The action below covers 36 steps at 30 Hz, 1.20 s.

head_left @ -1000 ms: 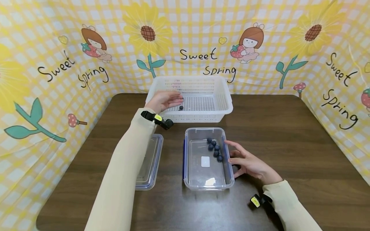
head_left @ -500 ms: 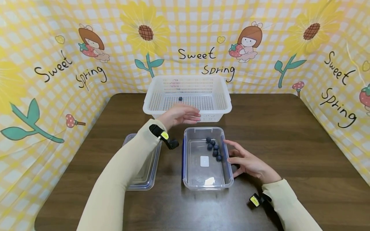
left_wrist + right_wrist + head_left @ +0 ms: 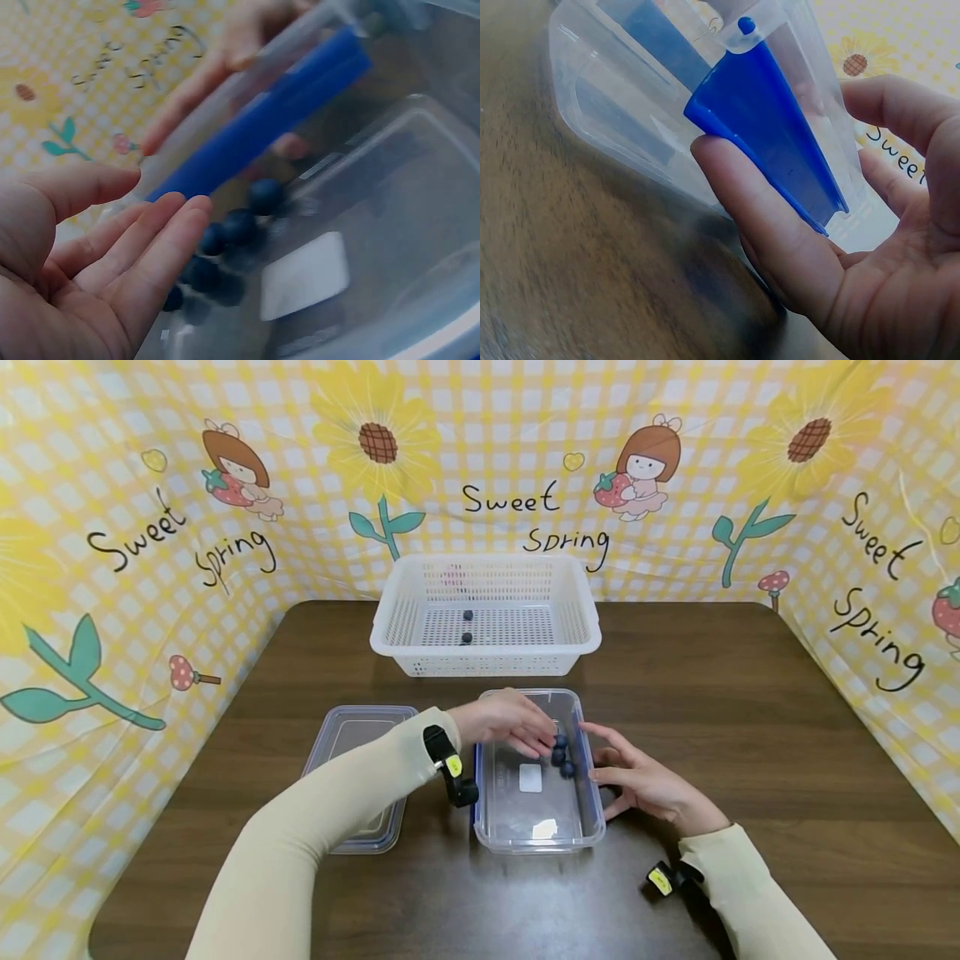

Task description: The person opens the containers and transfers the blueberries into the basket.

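My left hand (image 3: 512,723) is over the clear plastic food container (image 3: 517,827), palm turned inward and fingers loosely extended above several blueberries (image 3: 567,769). In the left wrist view, the fingers (image 3: 154,255) and thumb are apart with nothing visible between them, and the berries (image 3: 240,226) lie just beyond the fingertips. My right hand (image 3: 648,785) rests against the container's right side, fingers spread along the wall. From the right wrist view, its thumb (image 3: 769,217) touches the lower edge of the blue latch flap (image 3: 761,124), which hangs down. Part of the berry group is hidden behind my left hand.
A white perforated basket (image 3: 487,663) stands behind the container, with two blueberries (image 3: 468,615) on its floor. Left of the container lies a clear lid (image 3: 352,727), partly covered by my left sleeve (image 3: 352,785). A checked cloth (image 3: 495,410) borders the wooden table (image 3: 712,693).
My left hand has moved from inside the basket, forward over its front rim and right, to above the container. Both basket berries show now. My right hand has stayed at the container's side.
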Available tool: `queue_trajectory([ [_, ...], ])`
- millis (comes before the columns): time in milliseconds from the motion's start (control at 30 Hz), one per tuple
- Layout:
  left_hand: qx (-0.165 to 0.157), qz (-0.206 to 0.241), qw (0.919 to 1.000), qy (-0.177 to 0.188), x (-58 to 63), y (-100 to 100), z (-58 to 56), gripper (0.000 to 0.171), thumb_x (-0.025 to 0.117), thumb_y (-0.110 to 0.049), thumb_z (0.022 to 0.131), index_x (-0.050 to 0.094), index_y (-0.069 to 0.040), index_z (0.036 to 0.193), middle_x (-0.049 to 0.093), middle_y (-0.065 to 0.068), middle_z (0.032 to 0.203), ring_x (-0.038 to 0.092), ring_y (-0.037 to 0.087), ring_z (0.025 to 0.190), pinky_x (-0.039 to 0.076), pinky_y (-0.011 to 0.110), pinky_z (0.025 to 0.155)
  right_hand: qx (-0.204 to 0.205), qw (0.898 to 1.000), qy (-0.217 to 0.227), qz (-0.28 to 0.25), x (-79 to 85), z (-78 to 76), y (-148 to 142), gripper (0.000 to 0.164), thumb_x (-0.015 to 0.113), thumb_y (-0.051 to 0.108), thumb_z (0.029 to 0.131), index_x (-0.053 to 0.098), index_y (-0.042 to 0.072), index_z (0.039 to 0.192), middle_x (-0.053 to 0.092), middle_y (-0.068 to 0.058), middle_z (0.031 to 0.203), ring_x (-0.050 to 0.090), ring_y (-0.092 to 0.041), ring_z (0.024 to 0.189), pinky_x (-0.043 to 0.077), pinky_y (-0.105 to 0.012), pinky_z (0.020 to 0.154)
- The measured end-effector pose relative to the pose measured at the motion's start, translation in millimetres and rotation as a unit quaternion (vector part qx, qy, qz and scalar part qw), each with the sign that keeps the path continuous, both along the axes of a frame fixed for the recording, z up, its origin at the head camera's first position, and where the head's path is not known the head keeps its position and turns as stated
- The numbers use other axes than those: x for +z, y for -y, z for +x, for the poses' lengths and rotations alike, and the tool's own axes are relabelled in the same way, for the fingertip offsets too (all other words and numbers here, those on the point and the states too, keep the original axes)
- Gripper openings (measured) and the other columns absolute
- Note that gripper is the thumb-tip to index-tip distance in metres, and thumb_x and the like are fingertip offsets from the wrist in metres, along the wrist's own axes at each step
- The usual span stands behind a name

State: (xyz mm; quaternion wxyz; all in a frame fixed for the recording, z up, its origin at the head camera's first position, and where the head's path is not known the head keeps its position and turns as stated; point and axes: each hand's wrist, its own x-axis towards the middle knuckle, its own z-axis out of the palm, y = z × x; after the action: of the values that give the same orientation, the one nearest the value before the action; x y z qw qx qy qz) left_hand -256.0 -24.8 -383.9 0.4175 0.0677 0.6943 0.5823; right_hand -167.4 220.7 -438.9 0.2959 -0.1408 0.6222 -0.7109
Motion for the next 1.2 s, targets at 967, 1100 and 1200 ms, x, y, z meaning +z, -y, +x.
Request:
queue_trajectory([
  [967, -0.122, -0.084, 0.9886, -0.029, -24.4, -32, 15.3, 0.006, 0.063, 0.006, 0.092, 0.067, 0.008, 0.097, 0.069, 0.016, 0.072, 0.069, 0.020, 0.062, 0.061, 0.028, 0.057, 0.002, 1.000, -0.008, 0.003, 0.1, 0.2, 1, 0.067, 0.057, 0.005, 0.100, 0.026, 0.030, 0.154, 0.025, -0.036, 0.137, 0.053, -0.033, 0.115, 0.060, -0.057, 0.072],
  [1100, -0.126, -0.095, 0.9870, -0.031, -25.9, -35, 15.5, 0.004, 0.062, 0.006, 0.093, 0.065, 0.006, 0.096, 0.068, 0.015, 0.071, 0.068, 0.019, 0.060, 0.061, 0.027, 0.055, 0.002, 1.000, -0.007, 0.003, -0.6, -0.2, 1, 0.067, 0.056, 0.005, 0.100, 0.027, 0.030, 0.154, 0.026, -0.035, 0.136, 0.054, -0.033, 0.114, 0.060, -0.058, 0.073],
  [1200, -0.129, -0.099, 0.9863, -0.029, -26.6, -36, 15.8, 0.004, 0.061, 0.007, 0.094, 0.064, 0.006, 0.096, 0.068, 0.015, 0.070, 0.067, 0.019, 0.059, 0.060, 0.026, 0.054, 0.002, 1.000, -0.008, 0.002, -1.1, -0.2, 0, 0.066, 0.056, 0.005, 0.100, 0.027, 0.031, 0.154, 0.026, -0.035, 0.135, 0.054, -0.033, 0.114, 0.060, -0.058, 0.073],
])
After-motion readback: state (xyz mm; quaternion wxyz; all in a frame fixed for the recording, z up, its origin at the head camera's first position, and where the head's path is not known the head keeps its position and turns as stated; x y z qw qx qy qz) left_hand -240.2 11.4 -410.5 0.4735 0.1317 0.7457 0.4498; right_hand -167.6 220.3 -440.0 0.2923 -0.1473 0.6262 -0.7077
